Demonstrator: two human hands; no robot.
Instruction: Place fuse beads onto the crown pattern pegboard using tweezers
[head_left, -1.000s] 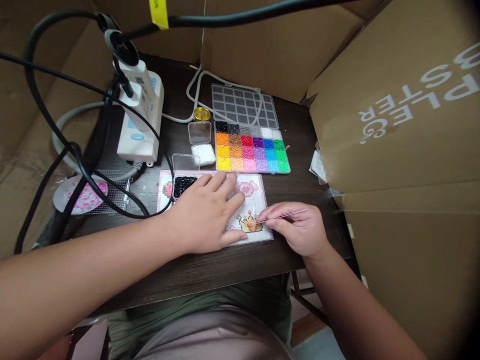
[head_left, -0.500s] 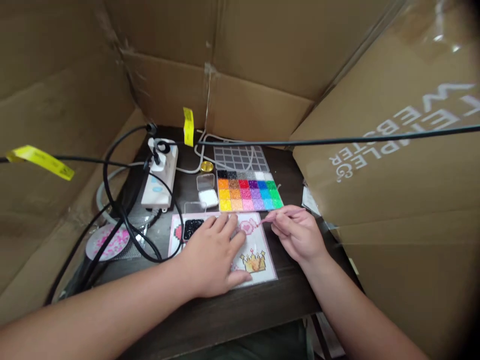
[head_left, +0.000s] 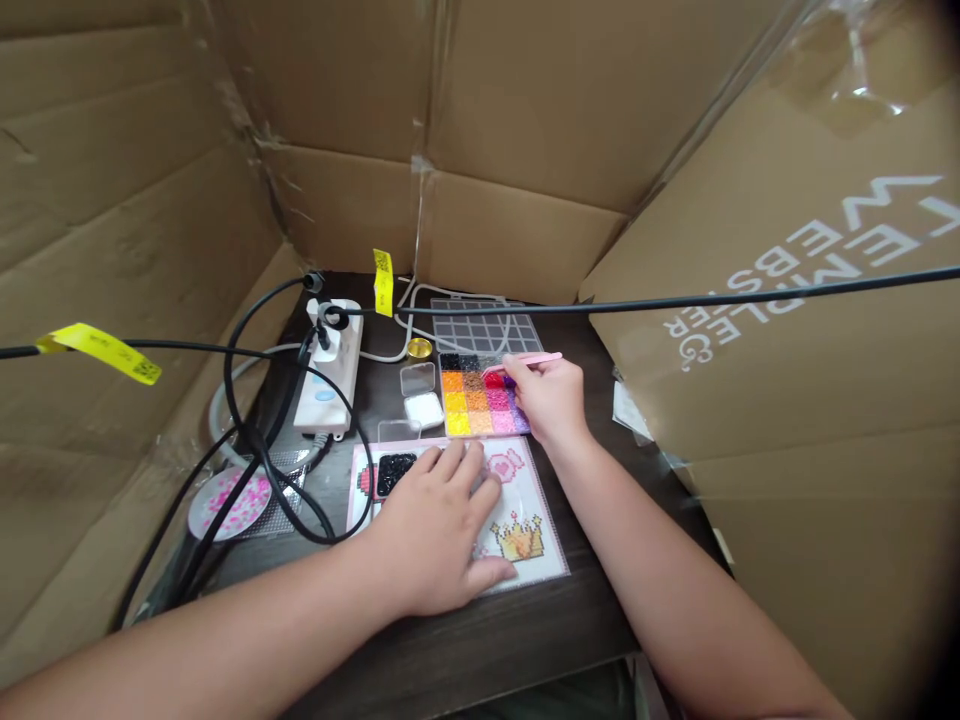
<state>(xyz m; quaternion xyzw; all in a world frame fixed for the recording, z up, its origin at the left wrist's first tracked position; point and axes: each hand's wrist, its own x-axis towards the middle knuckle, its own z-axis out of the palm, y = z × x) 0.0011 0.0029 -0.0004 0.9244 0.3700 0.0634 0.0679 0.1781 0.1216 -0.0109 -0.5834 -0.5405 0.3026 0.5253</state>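
Note:
My left hand (head_left: 446,530) lies flat, fingers spread, on a pattern sheet (head_left: 551,560) printed with a crown and a pink candy. My right hand (head_left: 551,400) is closed on pink tweezers (head_left: 544,358), with their tips over the brown and red part of a sorting box (head_left: 457,423). Coloured beads fill its compartments, and my right hand covers some on the right side. At the sheet's upper left stands a small open case of black beads (head_left: 395,472). A small case of white beads (head_left: 424,410) sits left of the sorting box.
A white power strip (head_left: 330,375) stands at the back left. Black cables (head_left: 675,302) cross in front of me and loop at left. A dish of pink beads (head_left: 229,503) rests on a clear pegboard. Cardboard walls (head_left: 517,220) enclose the table.
My right hand has moved up and left with the tweezers, from beside the candy picture to over the sorting box. My left hand stays on the sheet. The view has shifted slightly.

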